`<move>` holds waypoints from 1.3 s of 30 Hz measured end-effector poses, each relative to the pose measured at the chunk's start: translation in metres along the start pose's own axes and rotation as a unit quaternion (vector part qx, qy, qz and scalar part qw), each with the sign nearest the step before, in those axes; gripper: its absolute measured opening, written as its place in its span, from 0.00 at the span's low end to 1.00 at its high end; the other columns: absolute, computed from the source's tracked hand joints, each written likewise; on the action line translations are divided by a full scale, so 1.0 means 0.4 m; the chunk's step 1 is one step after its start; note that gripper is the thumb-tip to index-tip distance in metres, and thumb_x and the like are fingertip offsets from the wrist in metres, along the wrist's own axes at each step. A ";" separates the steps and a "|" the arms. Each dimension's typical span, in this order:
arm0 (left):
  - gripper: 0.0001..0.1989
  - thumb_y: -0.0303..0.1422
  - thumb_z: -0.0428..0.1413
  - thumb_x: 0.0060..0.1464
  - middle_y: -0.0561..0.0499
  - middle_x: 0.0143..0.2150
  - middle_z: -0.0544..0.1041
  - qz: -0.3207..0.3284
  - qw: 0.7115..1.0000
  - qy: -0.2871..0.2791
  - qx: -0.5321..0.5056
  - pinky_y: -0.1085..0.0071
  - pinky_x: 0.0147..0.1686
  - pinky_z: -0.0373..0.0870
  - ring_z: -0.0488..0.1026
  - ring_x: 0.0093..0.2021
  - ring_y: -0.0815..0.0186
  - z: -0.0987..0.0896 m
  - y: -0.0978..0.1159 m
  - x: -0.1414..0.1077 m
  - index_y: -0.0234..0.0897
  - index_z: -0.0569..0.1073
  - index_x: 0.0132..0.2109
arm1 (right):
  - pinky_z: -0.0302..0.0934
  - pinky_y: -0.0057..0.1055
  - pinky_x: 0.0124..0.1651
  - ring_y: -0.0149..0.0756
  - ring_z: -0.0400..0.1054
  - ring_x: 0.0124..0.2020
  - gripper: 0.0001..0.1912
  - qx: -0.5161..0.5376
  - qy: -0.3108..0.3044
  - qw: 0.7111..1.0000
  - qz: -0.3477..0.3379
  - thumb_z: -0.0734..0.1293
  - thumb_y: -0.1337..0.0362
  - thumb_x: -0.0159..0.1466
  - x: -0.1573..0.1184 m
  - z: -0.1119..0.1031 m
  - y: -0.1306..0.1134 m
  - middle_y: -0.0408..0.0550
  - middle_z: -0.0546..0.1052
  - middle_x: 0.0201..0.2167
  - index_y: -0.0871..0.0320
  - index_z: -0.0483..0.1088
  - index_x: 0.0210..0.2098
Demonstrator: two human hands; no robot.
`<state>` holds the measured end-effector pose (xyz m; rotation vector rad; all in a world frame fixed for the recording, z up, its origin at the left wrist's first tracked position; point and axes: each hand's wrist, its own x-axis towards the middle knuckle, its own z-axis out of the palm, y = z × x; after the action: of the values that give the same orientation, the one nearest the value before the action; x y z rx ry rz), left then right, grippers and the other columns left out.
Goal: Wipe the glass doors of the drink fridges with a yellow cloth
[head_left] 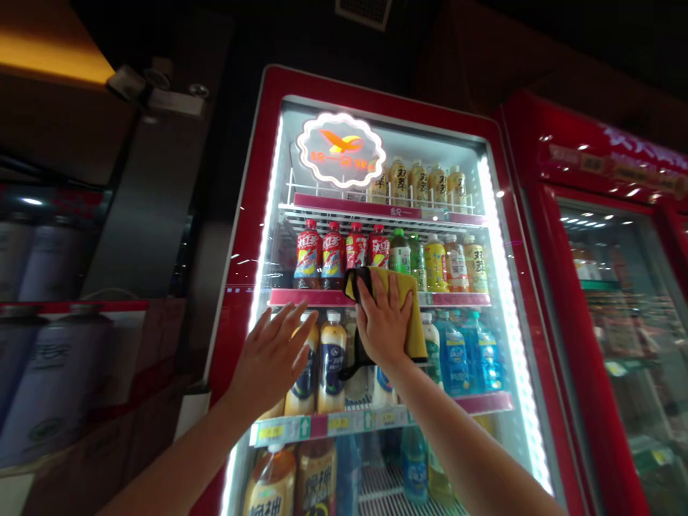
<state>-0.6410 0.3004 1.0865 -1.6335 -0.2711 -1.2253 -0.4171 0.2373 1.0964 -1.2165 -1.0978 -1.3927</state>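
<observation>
My right hand presses a yellow cleaning cloth with black edging flat against the glass door of a red drinks fridge. The fingers point upward over the cloth, and a black part of it hangs below the palm. To the left, my left hand is raised with its fingers apart and nothing in it. It is in front of the same door; whether it touches the glass I cannot tell. Behind the glass, red-capped bottles and blue bottles stand on shelves, partly hidden by my hands and the cloth.
A glowing scalloped sign is at the door's upper left. On the right stands another red glass-door fridge. Large pale bottles stand at the left, beside a dark pillar.
</observation>
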 end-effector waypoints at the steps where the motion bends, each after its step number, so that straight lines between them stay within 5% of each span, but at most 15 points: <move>1: 0.28 0.34 0.51 0.66 0.44 0.70 0.67 0.003 1.000 0.001 0.001 0.49 0.70 0.56 0.67 0.68 0.53 -0.002 -0.004 0.000 0.44 0.61 0.71 | 0.38 0.71 0.70 0.58 0.44 0.75 0.28 0.002 -0.016 0.999 -0.030 0.60 0.61 0.72 -0.017 -0.005 -0.009 0.45 0.58 0.74 0.45 0.59 0.70; 7: 0.26 0.32 0.50 0.65 0.42 0.69 0.69 0.004 1.000 -0.011 0.010 0.49 0.67 0.59 0.68 0.67 0.52 -0.023 -0.042 -0.020 0.42 0.64 0.69 | 0.31 0.59 0.76 0.45 0.46 0.75 0.26 0.024 -0.080 0.961 -0.264 0.61 0.61 0.72 -0.123 -0.068 0.094 0.37 0.64 0.70 0.40 0.62 0.68; 11: 0.23 0.33 0.50 0.65 0.43 0.66 0.72 0.018 0.999 -0.013 0.036 0.50 0.65 0.62 0.71 0.64 0.52 -0.050 -0.070 -0.031 0.39 0.69 0.65 | 0.35 0.59 0.75 0.46 0.48 0.74 0.25 0.022 -0.064 0.982 -0.177 0.61 0.61 0.71 -0.068 -0.054 0.097 0.40 0.64 0.71 0.43 0.64 0.67; 16: 0.21 0.34 0.50 0.66 0.41 0.64 0.74 0.047 0.997 -0.001 0.057 0.52 0.63 0.63 0.73 0.62 0.52 -0.066 -0.097 -0.044 0.37 0.71 0.63 | 0.35 0.67 0.72 0.54 0.45 0.75 0.26 0.022 -0.008 1.000 -0.009 0.60 0.60 0.72 0.021 0.012 -0.080 0.42 0.60 0.73 0.44 0.62 0.68; 20: 0.22 0.35 0.48 0.66 0.42 0.65 0.74 0.038 0.997 -0.004 0.060 0.54 0.62 0.65 0.73 0.61 0.54 -0.071 -0.118 -0.067 0.37 0.71 0.63 | 0.28 0.63 0.74 0.51 0.43 0.76 0.26 0.042 -0.025 0.994 -0.094 0.61 0.58 0.72 -0.021 0.019 -0.144 0.40 0.59 0.73 0.43 0.62 0.68; 24: 0.21 0.35 0.48 0.66 0.44 0.65 0.73 0.021 0.999 -0.014 0.048 0.54 0.60 0.66 0.75 0.59 0.54 -0.083 -0.135 -0.092 0.38 0.72 0.62 | 0.24 0.57 0.76 0.44 0.45 0.76 0.24 0.048 -0.066 0.966 -0.243 0.60 0.58 0.72 -0.081 -0.019 -0.072 0.35 0.62 0.71 0.40 0.63 0.67; 26: 0.20 0.35 0.48 0.66 0.44 0.65 0.74 0.008 0.999 -0.020 0.038 0.54 0.60 0.66 0.74 0.59 0.54 -0.089 -0.139 -0.101 0.38 0.73 0.61 | 0.28 0.56 0.76 0.43 0.46 0.75 0.24 0.043 -0.070 0.968 -0.237 0.60 0.59 0.72 -0.072 -0.028 -0.038 0.36 0.64 0.71 0.41 0.64 0.66; 28: 0.21 0.34 0.48 0.65 0.43 0.65 0.74 -0.005 0.999 -0.024 0.023 0.55 0.60 0.66 0.74 0.60 0.54 -0.093 -0.137 -0.109 0.37 0.74 0.60 | 0.33 0.58 0.75 0.46 0.48 0.75 0.24 0.037 -0.049 0.985 -0.158 0.60 0.60 0.72 -0.035 -0.020 -0.041 0.39 0.64 0.71 0.43 0.65 0.66; 31: 0.22 0.33 0.48 0.64 0.42 0.64 0.75 -0.037 0.999 -0.034 0.005 0.54 0.62 0.65 0.73 0.61 0.53 -0.097 -0.126 -0.120 0.37 0.72 0.62 | 0.36 0.65 0.73 0.53 0.47 0.75 0.24 0.040 -0.003 0.999 -0.031 0.60 0.61 0.71 0.033 0.017 -0.117 0.42 0.62 0.72 0.46 0.66 0.66; 33: 0.24 0.34 0.48 0.64 0.41 0.63 0.75 -0.064 0.997 -0.041 0.002 0.52 0.63 0.64 0.72 0.62 0.52 -0.100 -0.116 -0.127 0.37 0.70 0.64 | 0.35 0.68 0.72 0.56 0.45 0.75 0.24 0.050 0.003 0.999 -0.008 0.60 0.61 0.71 0.054 0.037 -0.187 0.43 0.60 0.72 0.46 0.66 0.66; 36: 0.26 0.35 0.48 0.64 0.39 0.64 0.74 -0.099 0.994 -0.055 0.005 0.51 0.63 0.64 0.71 0.63 0.51 -0.110 -0.102 -0.135 0.34 0.68 0.66 | 0.31 0.67 0.73 0.53 0.44 0.75 0.24 0.074 -0.031 0.994 -0.075 0.60 0.61 0.71 0.025 0.036 -0.251 0.42 0.60 0.73 0.47 0.66 0.65; 39: 0.27 0.34 0.48 0.64 0.39 0.64 0.73 -0.123 0.990 -0.072 0.006 0.51 0.63 0.64 0.70 0.64 0.50 -0.122 -0.090 -0.138 0.32 0.66 0.67 | 0.27 0.63 0.75 0.49 0.46 0.75 0.22 0.104 -0.071 0.969 -0.211 0.61 0.61 0.71 -0.037 0.012 -0.230 0.40 0.63 0.71 0.46 0.67 0.64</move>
<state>-0.7186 0.2973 1.0607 -1.7176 -0.5848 -1.2869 -0.5065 0.2568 1.0787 -0.9757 -1.6319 -1.4701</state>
